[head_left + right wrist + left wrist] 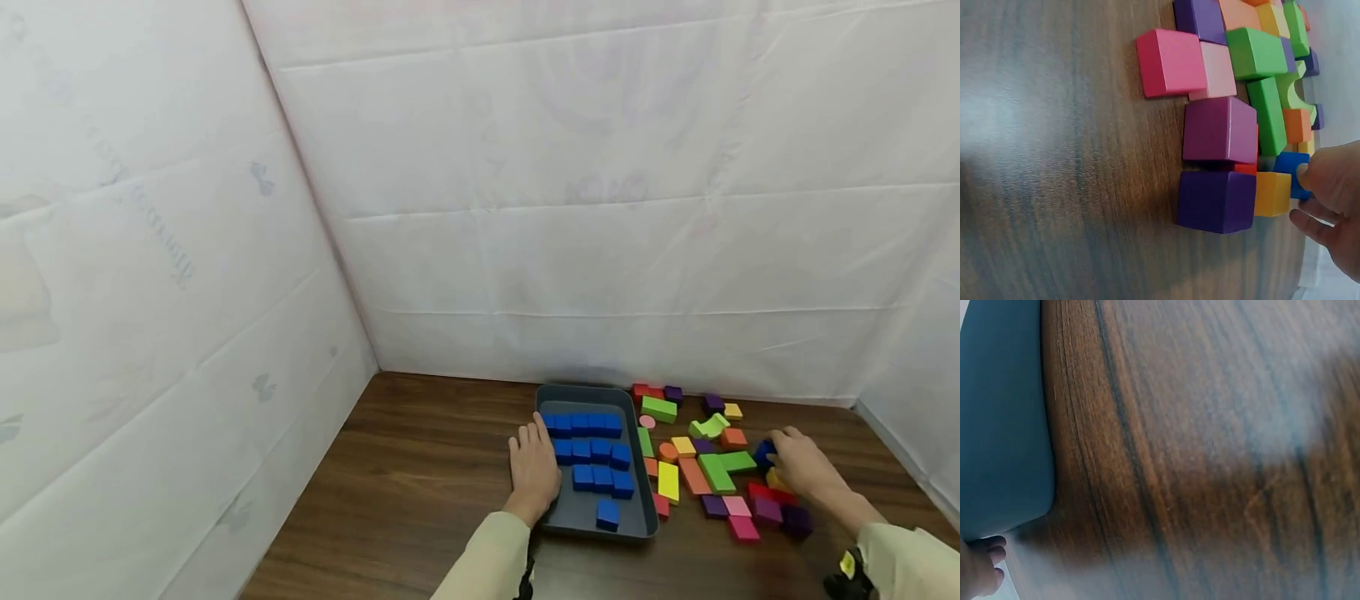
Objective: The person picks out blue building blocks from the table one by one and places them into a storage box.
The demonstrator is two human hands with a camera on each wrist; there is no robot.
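**A:** ok so where are your hands at right now?

**B:** Your left hand (pixel 534 468) lies flat on the left rim of the grey tray (pixel 643 521), fingers straight and relaxed, gripping nothing. In the left wrist view you only get the tray's edge (pixel 1004 425), the wooden table (pixel 1210 456) and a couple of fingertips (pixel 988 556) in the bottom corner.

**A:** and the right one?

**B:** Your right hand (pixel 804 463) is over in the loose pile, on the far right side. Thumb and fingers are pinching a blue block (pixel 1291 175). From the head view that same blue block (pixel 764 454) sits just at your fingertips, beside the green L-shaped piece (pixel 720 469).

**A:** what's around it?

**B:** Right wrist view shows it best: a yellow cube (pixel 1272 194) touching the blue one, a dark purple cube (pixel 1216 201) next to that, a lighter purple cube (pixel 1219 129) just above, and a pink cube (pixel 1171 61) further off. The block is down among the others; whether it rests on the table I can't tell.

**A:** tray contents?

**B:** Only blue blocks (pixel 592 454) in there, packed in rows toward the far end, plus a single one (pixel 607 514) near the close end. The mixed-colour blocks all lie on the table to the right of the tray.
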